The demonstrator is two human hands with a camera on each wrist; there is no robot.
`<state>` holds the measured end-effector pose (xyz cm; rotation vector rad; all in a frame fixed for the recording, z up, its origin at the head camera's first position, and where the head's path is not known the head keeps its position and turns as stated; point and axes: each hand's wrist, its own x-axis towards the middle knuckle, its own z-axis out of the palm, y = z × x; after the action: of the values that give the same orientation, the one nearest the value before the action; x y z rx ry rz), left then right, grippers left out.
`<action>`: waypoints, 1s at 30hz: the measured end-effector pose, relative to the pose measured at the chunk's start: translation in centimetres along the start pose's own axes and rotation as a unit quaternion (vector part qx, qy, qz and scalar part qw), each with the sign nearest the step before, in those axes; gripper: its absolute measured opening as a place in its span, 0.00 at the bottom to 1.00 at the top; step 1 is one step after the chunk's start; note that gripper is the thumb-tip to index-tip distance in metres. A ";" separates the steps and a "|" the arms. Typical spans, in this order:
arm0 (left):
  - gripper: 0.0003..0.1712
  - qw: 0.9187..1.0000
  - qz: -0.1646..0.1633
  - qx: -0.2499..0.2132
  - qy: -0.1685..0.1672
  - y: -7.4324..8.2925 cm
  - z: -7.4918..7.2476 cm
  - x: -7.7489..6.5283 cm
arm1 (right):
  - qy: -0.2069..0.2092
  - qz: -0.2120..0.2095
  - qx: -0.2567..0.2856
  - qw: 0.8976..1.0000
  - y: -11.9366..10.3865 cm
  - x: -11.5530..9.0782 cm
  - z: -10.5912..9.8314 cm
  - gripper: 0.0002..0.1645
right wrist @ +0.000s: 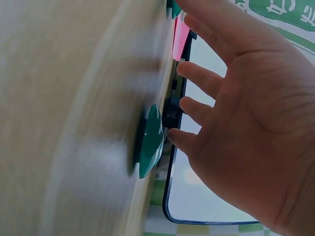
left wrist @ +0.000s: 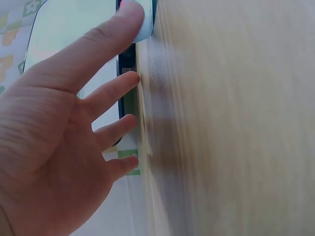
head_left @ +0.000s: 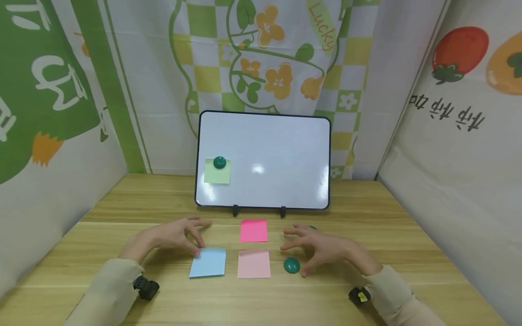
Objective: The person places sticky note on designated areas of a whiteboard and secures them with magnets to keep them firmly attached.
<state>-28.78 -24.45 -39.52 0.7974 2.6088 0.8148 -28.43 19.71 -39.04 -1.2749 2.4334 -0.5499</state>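
Note:
My left hand [head_left: 175, 233] has its thumb on the top left corner of a blue sticky note [head_left: 208, 263]; the other fingers are spread over the wood. In the left wrist view the thumb tip overlaps the note [left wrist: 144, 30]. My right hand [head_left: 322, 246] hovers with fingers apart, its thumb and forefinger around a round green magnet [head_left: 291, 265] without visibly gripping it. A second green magnet [right wrist: 151, 142] lies by the little finger, mostly hidden in the head view. Between the hands lie a bright pink note [head_left: 253, 231] and a pale pink note [head_left: 254, 264].
A whiteboard [head_left: 269, 158] stands at the back of the wooden table [head_left: 253, 303] on small black feet [head_left: 235, 210]. A green note [head_left: 212, 175] hangs on its left side under a green magnet [head_left: 219, 162]. Printed curtains [head_left: 155, 90] surround the table.

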 end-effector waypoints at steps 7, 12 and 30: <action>0.04 1.000 0.006 0.007 0.002 -0.1 0.1 0.1 | -0.018 -0.006 -0.016 1.000 -0.1 0.0 0.1 0.38; 0.05 1.000 0.005 0.009 0.005 0.0 0.1 0.3 | -0.022 0.000 -0.013 1.000 0.0 -0.1 0.1 0.37; 0.06 1.000 -0.002 0.013 0.007 0.2 0.1 0.4 | 0.010 -0.014 -0.039 0.999 0.2 0.2 0.1 0.25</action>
<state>-28.99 -24.02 -39.52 0.7975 2.6369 0.7891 -28.62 19.62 -39.23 -1.3415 2.4800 -0.4823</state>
